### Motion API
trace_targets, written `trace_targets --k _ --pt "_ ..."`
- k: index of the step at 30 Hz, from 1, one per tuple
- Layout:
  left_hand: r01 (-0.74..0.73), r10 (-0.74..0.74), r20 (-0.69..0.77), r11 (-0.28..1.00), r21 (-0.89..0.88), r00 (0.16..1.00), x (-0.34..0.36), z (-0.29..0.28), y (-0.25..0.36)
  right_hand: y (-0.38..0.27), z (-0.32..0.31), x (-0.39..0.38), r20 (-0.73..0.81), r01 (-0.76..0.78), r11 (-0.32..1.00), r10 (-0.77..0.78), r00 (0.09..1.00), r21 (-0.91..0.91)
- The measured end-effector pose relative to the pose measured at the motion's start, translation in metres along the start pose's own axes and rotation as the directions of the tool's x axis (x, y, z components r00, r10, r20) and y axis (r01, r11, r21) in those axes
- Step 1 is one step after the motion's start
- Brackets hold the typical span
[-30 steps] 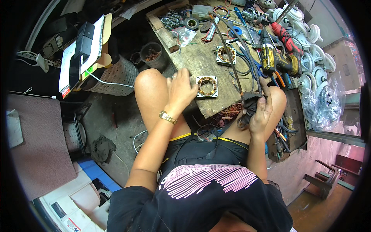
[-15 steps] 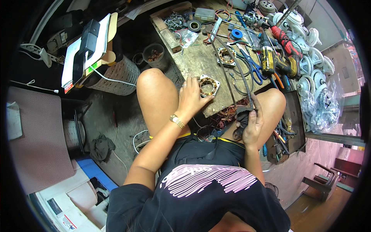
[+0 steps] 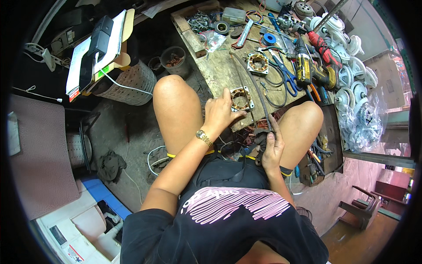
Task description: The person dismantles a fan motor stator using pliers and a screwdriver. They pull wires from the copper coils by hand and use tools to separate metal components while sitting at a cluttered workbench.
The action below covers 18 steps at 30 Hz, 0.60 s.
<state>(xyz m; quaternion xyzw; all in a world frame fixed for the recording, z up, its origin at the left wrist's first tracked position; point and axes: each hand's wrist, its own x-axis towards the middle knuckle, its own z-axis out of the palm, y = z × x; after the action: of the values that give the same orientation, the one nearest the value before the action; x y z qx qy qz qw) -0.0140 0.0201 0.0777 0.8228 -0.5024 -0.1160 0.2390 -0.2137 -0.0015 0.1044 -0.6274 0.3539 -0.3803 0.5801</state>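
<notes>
A small square motor stator (image 3: 236, 102) with copper windings lies at the near edge of the wooden bench. My left hand (image 3: 217, 113) grips it by its left side, thumb along the near edge and fingers on the far corner. Wrapped around the dark handle of a hacksaw is my right hand (image 3: 273, 147), between my knees. The hacksaw (image 3: 259, 86) points away over the bench, its thin brown blade crossing the stator's right part; whether it touches cannot be seen. Farther back sits a second stator (image 3: 258, 64) with copper windings, untouched.
Blue-handled scissors (image 3: 290, 83), a yellow-black drill (image 3: 303, 66) and a red power tool (image 3: 325, 50) crowd the bench's right. White pulley-like wheels (image 3: 358, 68) stand beyond them. Blue tape (image 3: 269, 39), screws (image 3: 202, 22) and a clear box (image 3: 234, 16) lie farther back. A bin (image 3: 176, 66) stands left.
My right hand has brought the hacksaw leftward and nearer, so its blade now crosses the stator. My left hand keeps its hold, slightly shifted.
</notes>
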Motion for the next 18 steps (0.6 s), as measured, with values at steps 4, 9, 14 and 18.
trace_targets --k 4,9,14,18 --pt "-0.091 0.095 -0.077 0.994 0.053 0.992 0.0 -0.003 0.0 0.012 -0.006 -0.003 0.026 0.006 1.0 -0.005 1.0 -0.02" --pt "-0.166 0.17 -0.056 0.983 0.077 0.984 0.002 0.005 -0.011 0.007 -0.005 -0.007 0.063 -0.007 0.999 0.01 0.998 -0.041" --pt "-0.16 0.161 -0.016 0.986 0.046 0.987 0.005 0.006 -0.011 0.01 -0.006 -0.006 0.068 0.029 0.997 -0.024 0.997 -0.076" --pt "-0.151 0.152 -0.004 0.988 0.033 0.988 0.006 0.006 -0.009 0.003 -0.008 -0.002 0.076 0.066 0.99 -0.056 0.995 -0.123"
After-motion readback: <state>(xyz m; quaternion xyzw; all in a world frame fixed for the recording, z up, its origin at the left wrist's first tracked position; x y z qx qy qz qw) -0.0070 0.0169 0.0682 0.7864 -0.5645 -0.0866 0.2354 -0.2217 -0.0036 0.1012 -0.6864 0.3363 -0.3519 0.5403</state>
